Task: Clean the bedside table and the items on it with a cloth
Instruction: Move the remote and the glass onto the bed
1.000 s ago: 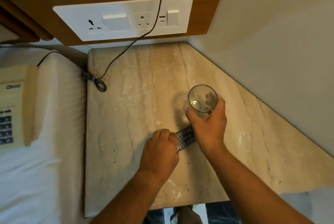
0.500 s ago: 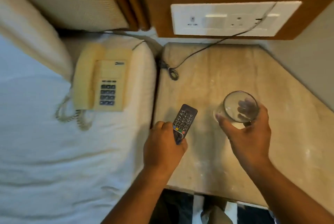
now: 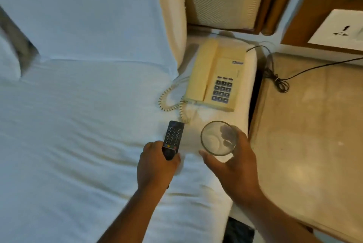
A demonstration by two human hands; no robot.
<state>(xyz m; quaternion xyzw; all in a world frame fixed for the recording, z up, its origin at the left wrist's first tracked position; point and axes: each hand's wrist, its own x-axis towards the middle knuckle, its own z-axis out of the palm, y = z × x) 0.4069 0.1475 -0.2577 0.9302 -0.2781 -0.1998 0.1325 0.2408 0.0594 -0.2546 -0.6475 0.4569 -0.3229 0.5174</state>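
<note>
Both hands occupied over bed sheet (image 3: 78, 125): left hand (image 3: 155, 166) gripping remote (image 3: 173, 137), right hand (image 3: 233, 166) clasping glass (image 3: 218, 138). Ahead of knuckles, telephone (image 3: 216, 77) on sheet. Right of right hand, bedside table (image 3: 314, 134), black cable (image 3: 279, 79) coiled at far corner.

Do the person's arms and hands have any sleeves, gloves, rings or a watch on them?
None is visible. Both forearms are bare up to the frame edge, with no sleeve showing. The left hand and the right hand wear no glove, and no ring, watch or bracelet shows on the visible fingers and wrists.
</note>
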